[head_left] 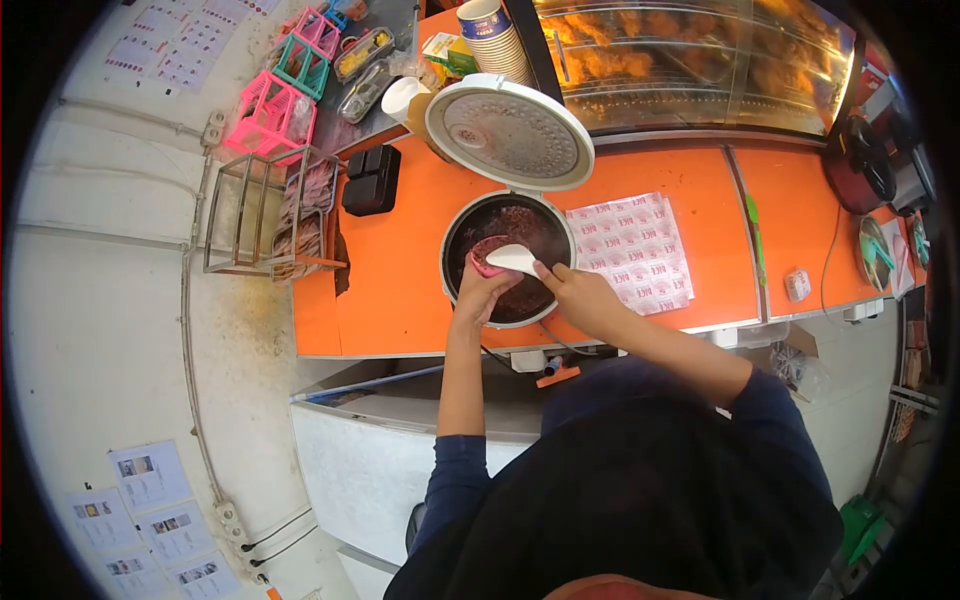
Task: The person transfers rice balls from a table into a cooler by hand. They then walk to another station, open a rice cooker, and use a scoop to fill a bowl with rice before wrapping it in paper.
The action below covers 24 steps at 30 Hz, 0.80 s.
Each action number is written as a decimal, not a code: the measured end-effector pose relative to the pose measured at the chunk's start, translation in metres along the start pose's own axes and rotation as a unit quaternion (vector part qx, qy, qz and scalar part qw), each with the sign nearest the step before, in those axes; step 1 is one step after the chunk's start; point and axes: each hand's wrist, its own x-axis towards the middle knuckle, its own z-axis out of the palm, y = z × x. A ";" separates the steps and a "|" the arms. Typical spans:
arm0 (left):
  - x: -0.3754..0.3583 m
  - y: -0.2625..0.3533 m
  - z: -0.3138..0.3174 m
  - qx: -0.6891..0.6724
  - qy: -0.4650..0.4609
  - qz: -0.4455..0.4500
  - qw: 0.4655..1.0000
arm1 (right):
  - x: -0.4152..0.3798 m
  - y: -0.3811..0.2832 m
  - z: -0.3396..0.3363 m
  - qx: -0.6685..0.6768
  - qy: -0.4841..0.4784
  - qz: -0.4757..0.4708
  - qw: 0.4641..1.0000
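Note:
My left hand (480,292) is wrapped round a small pink bowl (483,266) with dark reddish rice in it. A white rice paddle (511,259) is gripped in my right hand (577,294), its blade over the bowl's rim. Both hands are above an open rice cooker (570,262), whose dark pot holds more of the reddish rice (515,222). The cooker's lid (510,135) stands raised on the far side. Part of the pot is hidden by my hands.
Printed wrapping paper (635,250) is stacked right of the cooker on the orange counter (400,290). A black container (371,180) and metal rack (262,215) stand left. Behind are stacked paper cups (497,45) and a lit glass display case (690,65). A small wrapped package (797,285) lies right.

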 end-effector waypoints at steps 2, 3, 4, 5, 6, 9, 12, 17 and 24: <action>0.001 -0.006 0.001 0.001 0.014 0.001 1.000 | -0.002 0.005 -0.011 -0.002 0.007 -0.020 1.000; 0.001 -0.010 -0.001 0.005 0.030 0.003 1.000 | 0.001 0.008 -0.023 0.029 0.012 0.005 0.999; 0.001 -0.014 -0.001 0.005 0.031 0.006 0.999 | 0.005 0.014 -0.030 0.060 0.017 0.029 0.998; 0.000 -0.020 -0.002 0.024 0.060 0.061 0.996 | 0.006 0.025 -0.026 0.102 0.069 0.066 0.990; -0.001 -0.023 -0.002 0.042 0.089 0.115 0.988 | 0.012 0.032 -0.024 0.103 0.067 0.062 0.990; -0.003 -0.020 -0.001 -0.004 0.066 0.099 0.993 | 0.029 0.047 0.003 0.537 0.061 0.250 0.804; 0.001 -0.023 0.000 -0.016 0.042 0.121 0.992 | 0.030 0.032 0.001 0.352 0.027 0.193 0.915; -0.003 -0.015 0.003 0.030 0.035 0.120 0.992 | 0.031 0.003 -0.005 0.235 -0.036 0.135 0.962; -0.006 0.001 0.001 -0.013 -0.011 0.077 0.997 | 0.053 0.027 -0.034 0.332 -0.030 0.114 0.936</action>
